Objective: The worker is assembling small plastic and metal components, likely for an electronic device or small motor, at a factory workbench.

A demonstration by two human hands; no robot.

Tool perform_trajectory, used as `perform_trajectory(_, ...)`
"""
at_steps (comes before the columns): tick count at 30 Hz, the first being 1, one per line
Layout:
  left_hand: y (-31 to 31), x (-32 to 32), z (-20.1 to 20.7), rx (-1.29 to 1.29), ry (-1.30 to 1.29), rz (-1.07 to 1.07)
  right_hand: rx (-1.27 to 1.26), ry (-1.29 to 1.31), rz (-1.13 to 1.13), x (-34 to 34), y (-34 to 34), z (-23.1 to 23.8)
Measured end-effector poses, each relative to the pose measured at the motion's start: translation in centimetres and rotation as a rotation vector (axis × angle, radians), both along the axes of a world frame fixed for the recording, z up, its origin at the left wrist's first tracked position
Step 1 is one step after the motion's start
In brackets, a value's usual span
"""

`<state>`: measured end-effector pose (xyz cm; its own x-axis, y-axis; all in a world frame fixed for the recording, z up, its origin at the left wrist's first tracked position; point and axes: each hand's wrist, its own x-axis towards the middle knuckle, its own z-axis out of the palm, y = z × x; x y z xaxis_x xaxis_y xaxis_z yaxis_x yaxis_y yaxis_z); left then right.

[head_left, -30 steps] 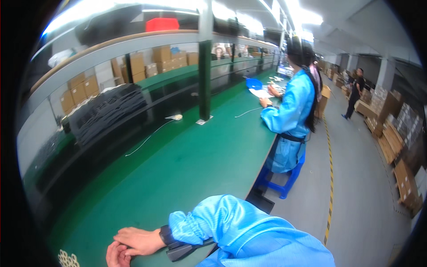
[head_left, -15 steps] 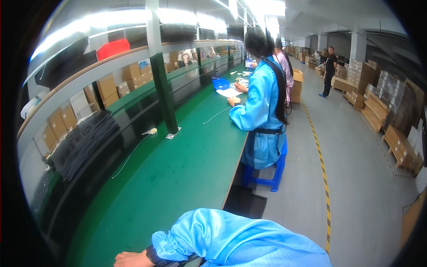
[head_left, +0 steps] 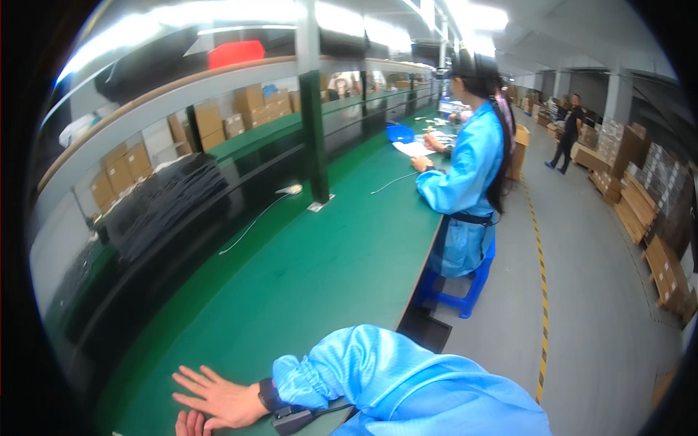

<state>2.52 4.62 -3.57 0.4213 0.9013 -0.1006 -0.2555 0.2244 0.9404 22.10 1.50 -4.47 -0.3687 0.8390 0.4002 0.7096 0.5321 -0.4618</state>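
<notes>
My right hand (head_left: 225, 401) lies palm down on the green tabletop (head_left: 291, 276), fingers spread and nothing in them. A dark band (head_left: 270, 396) circles its wrist below a blue sleeve (head_left: 363, 363). Just below it, at the lower edge, a few fingertips of my left hand (head_left: 192, 423) show. They look stretched out beside the right thumb, with no object visible at them; the rest of that hand is cut off. Close to my right wrist sits a small black box-like device (head_left: 292, 420) with a dark cable.
A thin white cable (head_left: 251, 227) with a pale end lies near a dark green post (head_left: 314, 138). Further along the bench, a person in a blue coat (head_left: 472, 160) sits on a blue stool (head_left: 465, 291), near a blue tray (head_left: 400, 134). Cartons and pallets line the right side.
The view has swung left, so the bench and seated person sit further right. My right hand shows more fully with fingers spread, and left fingertips have come into view.
</notes>
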Motion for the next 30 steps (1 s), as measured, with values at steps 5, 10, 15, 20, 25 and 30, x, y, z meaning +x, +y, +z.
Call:
perform_trajectory(5, 0.2, 0.6, 0.1, 0.079, 0.031, -0.016, -0.144, -0.278, 0.053, 0.5, 1.1, -2.4)
perform_trajectory(10, 0.7, -0.1, -0.5, 0.022, -0.006, 0.159, -0.106, -0.282, 0.042, -0.3, 1.4, -2.0)
perform_trajectory(15, 0.1, 1.4, -0.2, 0.022, 0.017, 0.046, -0.125, -0.327, 0.024, 1.1, 0.6, -1.7)
perform_trajectory(20, -4.5, 1.3, 5.9, 0.318, -0.222, -0.123, -0.101, -0.434, 0.071, -1.0, 1.6, -3.9)
perform_trajectory(25, -7.9, 1.8, 15.1, -0.094, -0.686, -0.695, 0.04, -0.458, -0.016, 1.5, 2.1, -1.4)
perform_trajectory(30, -12.3, -3.5, 16.9, -0.302, -1.083, -0.537, -0.072, -0.479, 0.017, -0.1, 2.1, -0.5)
